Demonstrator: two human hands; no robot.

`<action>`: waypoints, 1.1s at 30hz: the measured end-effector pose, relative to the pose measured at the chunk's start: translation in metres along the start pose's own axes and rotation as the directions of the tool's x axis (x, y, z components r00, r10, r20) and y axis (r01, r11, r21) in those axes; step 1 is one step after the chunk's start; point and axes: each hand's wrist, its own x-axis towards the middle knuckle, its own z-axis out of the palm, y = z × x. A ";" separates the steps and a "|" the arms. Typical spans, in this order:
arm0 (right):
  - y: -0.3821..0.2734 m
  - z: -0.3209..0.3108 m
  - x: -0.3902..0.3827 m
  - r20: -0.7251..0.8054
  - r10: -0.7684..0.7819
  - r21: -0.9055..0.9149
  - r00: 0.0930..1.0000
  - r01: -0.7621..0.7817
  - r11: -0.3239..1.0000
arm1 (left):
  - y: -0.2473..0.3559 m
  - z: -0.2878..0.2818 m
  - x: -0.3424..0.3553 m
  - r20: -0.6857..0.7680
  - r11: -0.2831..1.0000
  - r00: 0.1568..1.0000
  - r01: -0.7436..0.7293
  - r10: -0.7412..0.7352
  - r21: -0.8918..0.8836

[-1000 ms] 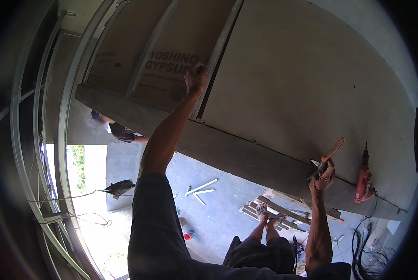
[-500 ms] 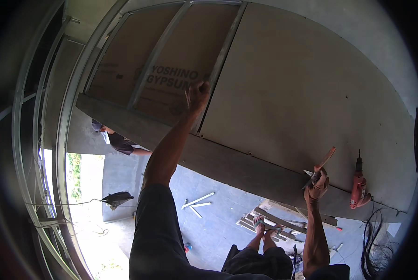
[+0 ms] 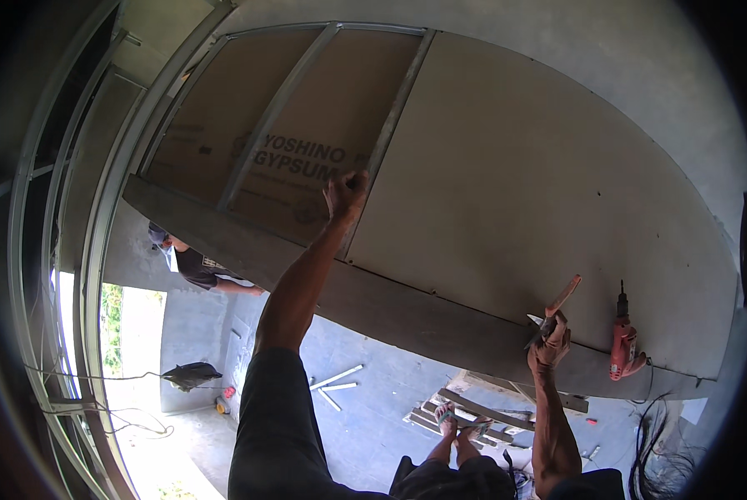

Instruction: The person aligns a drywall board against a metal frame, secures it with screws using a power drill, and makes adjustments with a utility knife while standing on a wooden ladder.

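Well out to the left of the left hand [image 3: 346, 196], long metal rails [image 3: 102, 242] bow upward, and a dark bag [image 3: 192, 376] on a cord shows lower down on that same side. Nearer, yet below the hand, a person in a cap and dark shirt [image 3: 194, 267] shows past the lip of the grey ledge [image 3: 407, 308]. That ledge slants beneath the left hand and on under the right hand [image 3: 548, 346]; past its lower edge I see bluish floor [image 3: 390, 367], with pale strips [image 3: 340, 386] below and between the hands.

Up and left of the left hand is brown-faced board [image 3: 307, 108] in metal framing. The nearest stud [image 3: 400, 108] runs right beside its fingers, and the pale panel [image 3: 507, 183] spreads from there, a broad span between the two hands. Just right of the right hand, a red drill [image 3: 623, 346], bit upward, narrows the room.

The left hand's fingers bend inward by the stud; whether they touch it or close on anything, I can't tell. The right hand is wrapped around a tool [image 3: 565, 296], its orange-brown handle rising up and rightward from the fist, a pale metal point poking out leftward.
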 end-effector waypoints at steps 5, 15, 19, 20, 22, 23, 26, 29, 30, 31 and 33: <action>0.009 -0.003 0.000 -0.029 -0.046 0.022 0.999 0.046 0.999 | 0.027 -0.018 0.011 0.299 0.990 0.953 0.015 -0.057 0.142; 0.007 0.003 -0.003 -0.020 -0.003 0.096 1.000 0.005 0.995 | -0.028 -0.092 -0.067 -0.028 0.979 0.979 -0.199 0.200 0.031; 0.002 0.000 -0.001 -0.012 -0.014 0.095 1.000 0.015 0.995 | -0.055 -0.136 -0.112 -0.058 0.944 0.968 -0.223 0.244 0.244; -0.001 0.001 -0.002 -0.017 -0.013 0.102 1.000 0.015 0.995 | -0.059 -0.137 -0.117 -0.065 0.948 0.969 -0.215 0.236 0.235; -0.001 0.002 0.001 -0.028 -0.033 0.093 0.999 0.035 0.995 | -0.053 -0.140 -0.121 -0.078 0.909 0.936 -0.309 0.342 0.280; 0.004 0.004 -0.002 -0.020 -0.013 0.100 1.000 0.015 0.995 | -0.050 -0.140 -0.120 -0.090 0.916 0.939 -0.299 0.333 0.266; 0.010 0.003 -0.003 -0.007 -0.005 0.100 1.000 0.005 0.995 | -0.044 -0.138 -0.121 -0.043 0.892 0.922 -0.359 0.384 0.274; 0.007 0.005 -0.002 -0.057 -0.041 0.127 0.998 0.048 0.991 | -0.047 -0.140 -0.119 -0.046 0.886 0.919 -0.362 0.391 0.291; 0.006 0.006 -0.002 -0.060 -0.052 0.124 0.997 0.059 0.991 | -0.047 -0.139 -0.120 -0.038 0.888 0.923 -0.357 0.383 0.292; 0.007 0.006 -0.004 -0.047 -0.026 0.119 0.999 0.032 0.992 | -0.048 -0.140 -0.120 -0.038 0.890 0.925 -0.352 0.378 0.290; 0.009 0.007 -0.006 -0.036 -0.009 0.110 0.999 0.012 0.994 | -0.049 -0.142 -0.121 -0.022 0.897 0.933 -0.337 0.358 0.286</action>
